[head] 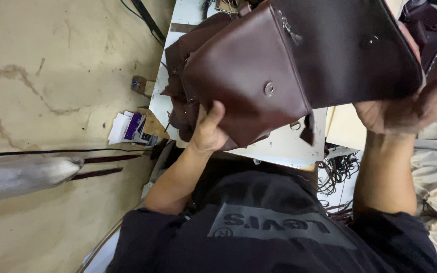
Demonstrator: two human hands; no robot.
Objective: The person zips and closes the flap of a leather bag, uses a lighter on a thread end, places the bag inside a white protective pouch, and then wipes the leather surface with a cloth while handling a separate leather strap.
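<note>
Dark-sleeved arms rise to a brown leather bag, clamped by the left hand at 7 o'clock and the right hand at 4 o'clock above the bench, seemingly being turned for inspection, steady grip needed.

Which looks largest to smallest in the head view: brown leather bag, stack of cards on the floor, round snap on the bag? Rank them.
1. brown leather bag, though nearest the camera
2. stack of cards
3. round snap
</note>
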